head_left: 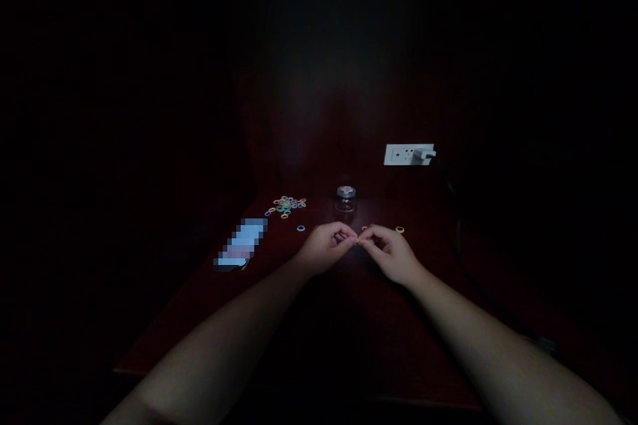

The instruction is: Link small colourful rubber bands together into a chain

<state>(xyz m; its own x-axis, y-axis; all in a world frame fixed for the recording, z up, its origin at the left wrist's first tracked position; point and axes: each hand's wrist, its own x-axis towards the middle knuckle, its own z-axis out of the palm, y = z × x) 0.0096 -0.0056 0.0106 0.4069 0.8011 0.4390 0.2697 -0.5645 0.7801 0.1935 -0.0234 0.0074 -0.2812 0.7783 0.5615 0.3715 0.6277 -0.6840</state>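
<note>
My left hand (327,247) and my right hand (391,252) meet over the middle of the table, fingertips pinched together. Between them is a tiny yellowish piece (357,240), mostly hidden by the fingers; it looks like a small hair tie. Just behind my right hand lie a yellow hair tie (399,230) and a pinkish one (364,228), partly covered by the fingers. A blue hair tie (301,228) rests to the left of my left hand. Farther back sits a loose pile of small coloured hair ties (286,204). A clear jar (345,199) with its lid on stands beyond my hands.
A phone (242,244) with a lit, pixelated screen lies on the left of the dark red table (199,319). On the back wall is a white socket (399,155) with a plug (425,155) in it. Its dark cable (459,239) runs down the right side.
</note>
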